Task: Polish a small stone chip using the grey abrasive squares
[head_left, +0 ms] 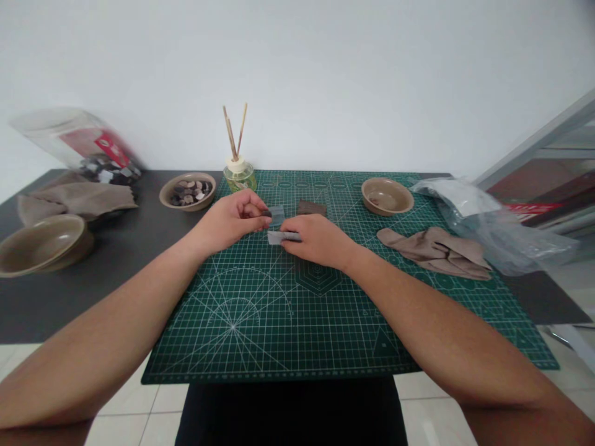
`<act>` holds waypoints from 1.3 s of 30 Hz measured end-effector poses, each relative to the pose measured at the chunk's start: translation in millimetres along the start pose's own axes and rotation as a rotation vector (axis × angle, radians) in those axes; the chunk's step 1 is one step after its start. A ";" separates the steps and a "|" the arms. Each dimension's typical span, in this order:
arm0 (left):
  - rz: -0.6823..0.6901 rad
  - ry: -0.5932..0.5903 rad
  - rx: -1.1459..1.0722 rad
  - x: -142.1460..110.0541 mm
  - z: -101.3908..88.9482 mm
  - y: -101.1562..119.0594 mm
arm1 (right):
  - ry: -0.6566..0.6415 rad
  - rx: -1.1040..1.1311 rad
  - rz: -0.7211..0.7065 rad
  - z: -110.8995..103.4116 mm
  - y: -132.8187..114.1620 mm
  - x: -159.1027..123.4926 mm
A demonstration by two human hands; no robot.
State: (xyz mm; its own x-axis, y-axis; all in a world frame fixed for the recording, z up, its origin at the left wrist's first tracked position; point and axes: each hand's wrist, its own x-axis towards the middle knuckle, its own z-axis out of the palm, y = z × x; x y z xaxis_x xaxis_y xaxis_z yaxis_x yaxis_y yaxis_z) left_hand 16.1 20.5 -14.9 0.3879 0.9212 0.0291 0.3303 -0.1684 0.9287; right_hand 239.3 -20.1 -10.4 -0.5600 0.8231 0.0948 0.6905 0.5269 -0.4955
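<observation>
My left hand (232,218) is closed in a pinch above the green cutting mat (264,347), with a small dark piece (266,213) at its fingertips. Just beyond those fingertips shows a small translucent rectangle (277,214); whether the hand touches it I cannot tell. My right hand (316,238) grips a flat pale-grey strip (279,238) whose free end points left, below the left fingertips. Beyond the right hand, a dark brown square piece (311,207) lies on the mat.
A bowl of dark chips (189,191) and a reed diffuser (239,173) stand at the back left. Farther left are an empty-looking bowl (41,244), a brown cloth (79,195) and a plastic jar (88,139). Rightward sit another bowl (387,196), a crumpled cloth (441,251) and plastic bag (493,226).
</observation>
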 end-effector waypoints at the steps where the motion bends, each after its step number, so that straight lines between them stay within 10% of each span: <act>1: 0.002 0.006 -0.006 0.0 0.0 -0.3 | 0.014 -0.001 0.000 -0.7 -0.4 -0.1; 39: 0.049 0.006 0.088 1.9 0.4 -6.3 | 0.155 0.029 -0.012 4.2 1.8 -0.5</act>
State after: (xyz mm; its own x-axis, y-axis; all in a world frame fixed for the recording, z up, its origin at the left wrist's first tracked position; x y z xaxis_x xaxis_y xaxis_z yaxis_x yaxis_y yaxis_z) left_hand 15.2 23.2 -20.8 0.4007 0.9130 0.0764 0.3851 -0.2435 0.8902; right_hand 238.9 -20.5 -15.0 -0.4895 0.8407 0.2315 0.6693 0.5324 -0.5183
